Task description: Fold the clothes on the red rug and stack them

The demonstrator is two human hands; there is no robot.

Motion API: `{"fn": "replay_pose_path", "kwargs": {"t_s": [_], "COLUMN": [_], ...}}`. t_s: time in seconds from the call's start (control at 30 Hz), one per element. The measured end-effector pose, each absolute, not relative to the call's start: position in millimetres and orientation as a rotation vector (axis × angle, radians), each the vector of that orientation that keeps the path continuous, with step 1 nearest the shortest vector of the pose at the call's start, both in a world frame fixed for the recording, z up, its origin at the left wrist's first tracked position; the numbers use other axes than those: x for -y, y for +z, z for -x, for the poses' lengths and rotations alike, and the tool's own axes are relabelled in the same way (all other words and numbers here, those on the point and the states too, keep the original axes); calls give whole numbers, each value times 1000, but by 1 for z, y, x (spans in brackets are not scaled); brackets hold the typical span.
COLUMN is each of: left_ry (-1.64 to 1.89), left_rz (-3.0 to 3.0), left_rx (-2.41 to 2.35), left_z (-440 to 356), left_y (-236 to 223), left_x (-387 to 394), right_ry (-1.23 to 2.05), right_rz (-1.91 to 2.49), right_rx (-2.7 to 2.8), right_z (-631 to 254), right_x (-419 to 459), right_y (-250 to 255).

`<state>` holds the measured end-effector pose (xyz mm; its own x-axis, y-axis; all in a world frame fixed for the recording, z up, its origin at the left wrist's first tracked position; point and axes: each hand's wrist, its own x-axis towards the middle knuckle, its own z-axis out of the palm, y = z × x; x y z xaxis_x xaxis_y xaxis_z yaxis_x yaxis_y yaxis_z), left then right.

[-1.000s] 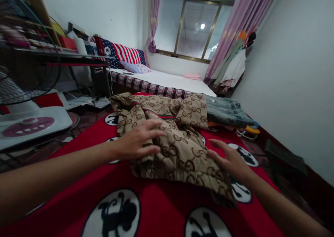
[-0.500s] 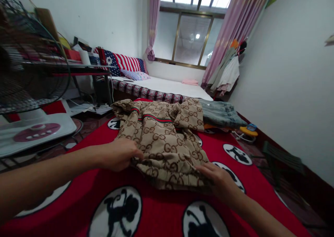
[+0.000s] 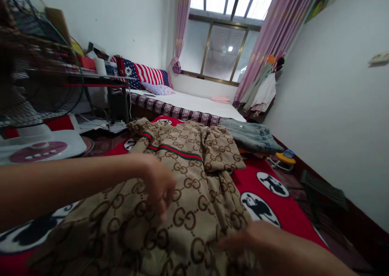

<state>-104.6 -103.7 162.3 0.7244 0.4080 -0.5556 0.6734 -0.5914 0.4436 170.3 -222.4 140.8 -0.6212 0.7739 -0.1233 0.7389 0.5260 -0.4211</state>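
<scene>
A tan short-sleeved dress (image 3: 188, 182) with a brown double-G pattern and a green-red-green waist stripe lies spread toward me, its lower part running past the bottom edge of the view. My left hand (image 3: 159, 187) is over the middle of the skirt, fingers pointing down and loosely apart, with no cloth visibly gripped. Lower down on the right, my right hand (image 3: 246, 239) is over the skirt's side, fingers stretched leftward and smeared by motion. Whether either hand touches the fabric is unclear.
Under the dress is a red blanket (image 3: 243, 189) with white circles and black figures. Folded jeans (image 3: 252, 134) lie at the far right. A fan (image 3: 39, 77) stands at left, a dark stool (image 3: 323, 187) at right, and a bed (image 3: 188, 101) beyond.
The skirt's gathered lower part has been opened out toward me and now covers the near blanket. Both hands have let go of the bunched edge; my right hand is lower in view.
</scene>
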Motion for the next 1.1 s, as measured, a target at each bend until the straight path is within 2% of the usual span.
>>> {"fn": "replay_pose_path", "kwargs": {"t_s": [0.1, 0.23, 0.3, 0.43, 0.53, 0.63, 0.73, 0.83, 0.93, 1.03, 1.1], "left_ry": [-69, 504, 534, 569, 593, 670, 1035, 1371, 1178, 645, 442], "left_rz": [-2551, -2705, -2592, -2558, -2557, -2504, -2360, -2233, -2280, -2379, -2408], "left_rx": [-1029, -1570, -1694, -1705, -1680, -1614, -1487, -1445, -1598, -1635, -1600], "left_z": [60, 23, 20, 24, 27, 29, 34, 41, 45, 46, 47], "left_y": [149, 90, 53, 8, 3, 9, 20, 35, 43, 38, 31], "left_x": [62, 16, 2, -9, -10, -8, -6, -6, -12, -15, -15], "right_ry": [728, 40, -157, -216, -317, -400, -537, -663, -567, -200, 44], "right_rz": [1436, 1564, 1697, 1853, 1836, 1680, 1541, 1663, 1834, 2048, 2076], "right_rx": [2420, 2174, 2107, 2095, 2190, 2384, 2378, 2111, 1955, 1865, 1781], "right_z": [-172, -184, -192, -195, -185, -187, -219, -263, -297, -318, -329], "right_x": [168, 93, 67, 36, 24, 23, 31, 43, 49, 42, 32], "right_y": [131, 101, 82, 50, 41, 58, 87, 104, 96, 72, 58]}}
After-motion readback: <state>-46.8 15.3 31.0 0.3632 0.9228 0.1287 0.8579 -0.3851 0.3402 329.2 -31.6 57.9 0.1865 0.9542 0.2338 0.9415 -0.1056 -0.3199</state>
